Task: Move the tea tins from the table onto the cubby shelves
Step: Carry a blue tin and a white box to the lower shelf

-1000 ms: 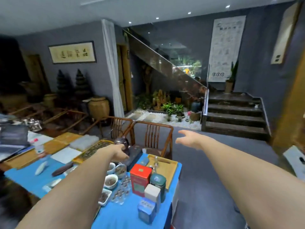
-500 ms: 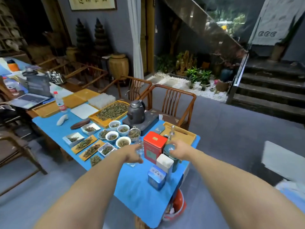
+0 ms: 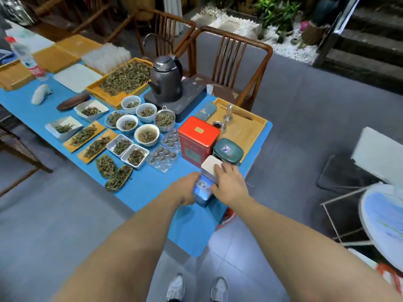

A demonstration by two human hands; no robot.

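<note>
Just in front of the red tea tin [image 3: 198,140], at the near corner of the blue table [image 3: 139,188], the left hand [image 3: 187,189] is curled closed against the left side of the small blue tin [image 3: 202,190]. The right hand [image 3: 229,184] presses that tin's right side, its fingers [image 3: 220,170] lying half-spread over the top of the white tin [image 3: 210,168] directly behind. The round green tin [image 3: 227,151] stands untouched beside the red tin, to its right, all four tins on the table.
</note>
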